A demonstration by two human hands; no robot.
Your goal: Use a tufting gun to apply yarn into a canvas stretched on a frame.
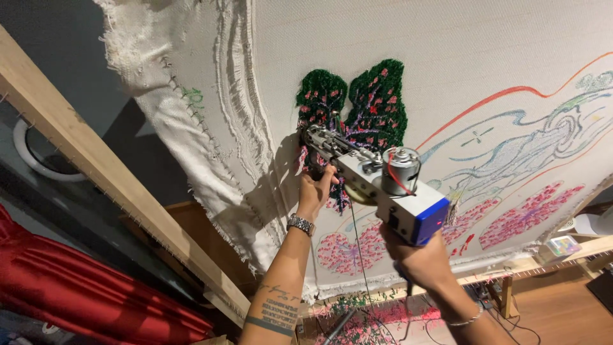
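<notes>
Both hands (pixel 315 189) on tufting gun (pixel 377 179)

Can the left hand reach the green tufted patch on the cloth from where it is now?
Probably yes: the left hand holds the tufting gun's front, just below the green tufted patch, with nothing between them.

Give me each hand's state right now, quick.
Left hand: closed around the front grip of the tufting gun.
Right hand: closed on the gun's rear handle, below the blue end.
</notes>
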